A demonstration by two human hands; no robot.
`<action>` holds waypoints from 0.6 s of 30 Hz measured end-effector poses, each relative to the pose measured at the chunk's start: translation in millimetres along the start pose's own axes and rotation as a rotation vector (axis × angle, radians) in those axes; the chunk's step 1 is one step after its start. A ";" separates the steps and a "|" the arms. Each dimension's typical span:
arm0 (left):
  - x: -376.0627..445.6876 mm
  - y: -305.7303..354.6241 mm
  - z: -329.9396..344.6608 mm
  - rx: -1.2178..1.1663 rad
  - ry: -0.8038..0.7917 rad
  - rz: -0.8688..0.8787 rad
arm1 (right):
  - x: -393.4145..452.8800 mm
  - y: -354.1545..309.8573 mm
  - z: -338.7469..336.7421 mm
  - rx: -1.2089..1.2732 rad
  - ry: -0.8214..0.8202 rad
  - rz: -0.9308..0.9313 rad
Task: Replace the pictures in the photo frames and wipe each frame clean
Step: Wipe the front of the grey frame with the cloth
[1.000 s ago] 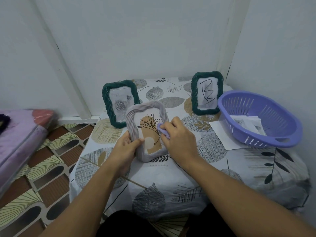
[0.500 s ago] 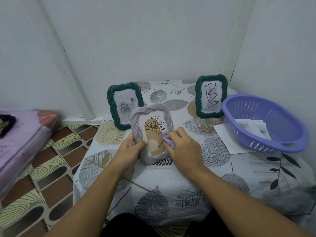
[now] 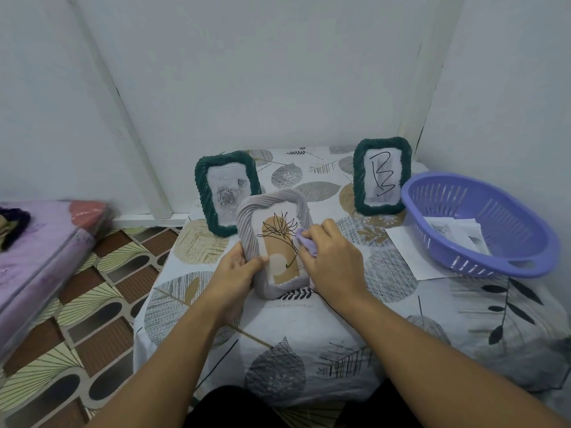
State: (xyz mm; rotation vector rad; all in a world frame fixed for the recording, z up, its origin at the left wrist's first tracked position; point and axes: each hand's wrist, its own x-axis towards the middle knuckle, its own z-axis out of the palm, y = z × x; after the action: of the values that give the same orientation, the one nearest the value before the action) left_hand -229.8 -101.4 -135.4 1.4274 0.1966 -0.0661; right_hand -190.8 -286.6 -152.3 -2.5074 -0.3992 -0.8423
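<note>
A grey rope-edged photo frame with a tan plant drawing stands tilted on the table's middle. My left hand grips its left edge, thumb on the front. My right hand pinches a small lilac cloth against the glass at the frame's right side. Behind it, a dark green frame holds a grey rose picture. A second dark green frame with a black scribble stands at the back right.
A purple plastic basket with printed pictures inside sits at the right, partly on a white sheet. The leaf-patterned tablecloth covers a small table in a wall corner. A purple mattress lies on the patterned floor at left.
My right hand with the cloth has slid down and back up along the right side of the glass. The camera view shifted slightly; the left hand keeps its grip.
</note>
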 end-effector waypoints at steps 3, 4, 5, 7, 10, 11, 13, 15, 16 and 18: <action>0.5 -0.6 -0.9 0.011 0.002 0.004 | -7.8 -1.9 1.8 0.014 -0.040 0.007; 0.8 -1.1 -1.3 0.013 0.001 0.007 | -11.4 -1.5 2.5 0.017 -0.052 0.005; 1.1 -2.0 -1.6 0.015 0.001 0.008 | -13.5 -0.8 3.1 0.021 -0.055 0.006; 2.4 -3.1 -1.6 0.011 0.000 0.011 | -10.8 0.8 2.9 0.024 -0.058 0.013; 3.3 -3.6 -1.2 0.004 -0.004 0.012 | -6.2 0.5 2.8 0.026 -0.049 0.025; 3.3 -3.7 -1.0 0.003 -0.002 0.013 | -7.9 -0.6 2.8 0.029 -0.052 0.031; 3.6 -4.2 -1.1 0.007 0.002 0.017 | -15.6 -2.0 3.5 0.031 -0.068 0.030; 3.9 -4.7 -1.3 0.001 0.005 0.022 | -22.8 -1.1 4.7 0.033 -0.086 0.010; 3.7 -4.6 -1.0 -0.001 0.008 0.020 | -22.8 -0.2 4.1 0.032 -0.089 0.003; 3.5 -4.3 -0.7 0.005 0.015 0.014 | -17.3 0.9 1.3 0.039 -0.076 0.004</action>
State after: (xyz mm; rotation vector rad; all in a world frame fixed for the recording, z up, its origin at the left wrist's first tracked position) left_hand -227.1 -101.0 -140.3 1.4349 0.1992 -0.0442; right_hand -203.1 -288.8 -164.3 -2.5087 -0.4310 -0.7320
